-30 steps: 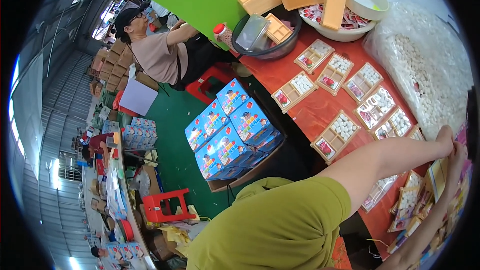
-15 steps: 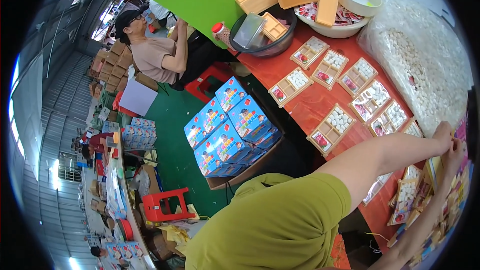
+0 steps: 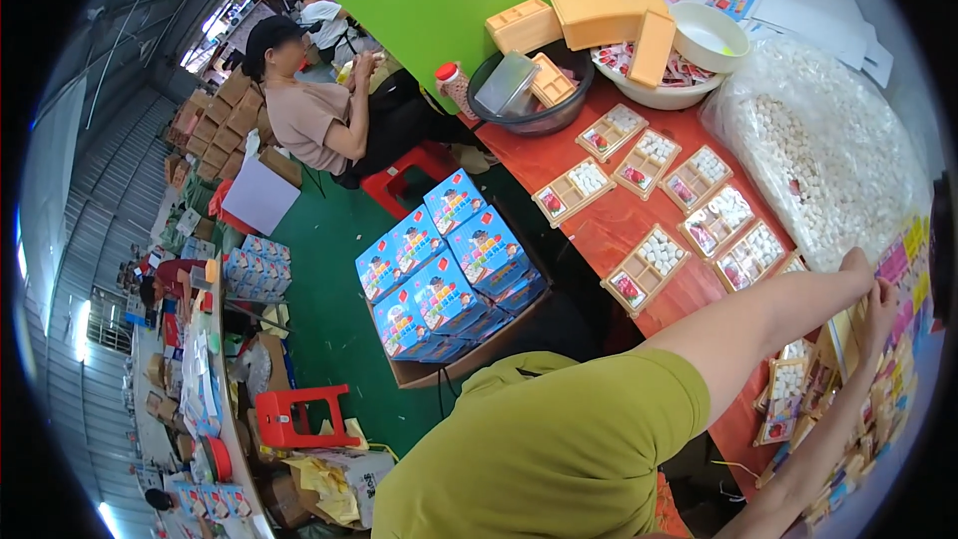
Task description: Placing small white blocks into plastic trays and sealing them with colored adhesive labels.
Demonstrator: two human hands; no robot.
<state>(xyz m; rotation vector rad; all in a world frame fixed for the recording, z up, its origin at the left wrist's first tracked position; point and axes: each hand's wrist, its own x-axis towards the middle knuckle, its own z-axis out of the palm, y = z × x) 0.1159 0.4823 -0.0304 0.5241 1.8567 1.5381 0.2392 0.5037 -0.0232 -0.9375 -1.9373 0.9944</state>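
Observation:
My left arm in its green sleeve stretches across the red table to the right, and my left hand (image 3: 856,264) is bent down beside a large clear bag of small white pieces (image 3: 788,150). Its fingers are hidden. Close beside it is my right hand (image 3: 881,307), its fingers drawn together; whatever they hold is too small to make out. Colourful printed packs (image 3: 903,274) lie right by both hands. Below them is a stack of filled trays (image 3: 785,389), partly covered by my right forearm. More beige compartment trays (image 3: 646,268) hold white pieces and red packets.
A dark basin (image 3: 529,120) and a white bowl of red packets (image 3: 654,90) stand at the table's far end. Blue boxes (image 3: 439,289) fill a carton beside the table. A red stool (image 3: 309,416) is on the green floor. Another person (image 3: 309,120) sits beyond.
The view has shifted a little, so the table and trays sit slightly further left. My two hands stay close together by the printed packs. The seated person's hands have risen slightly.

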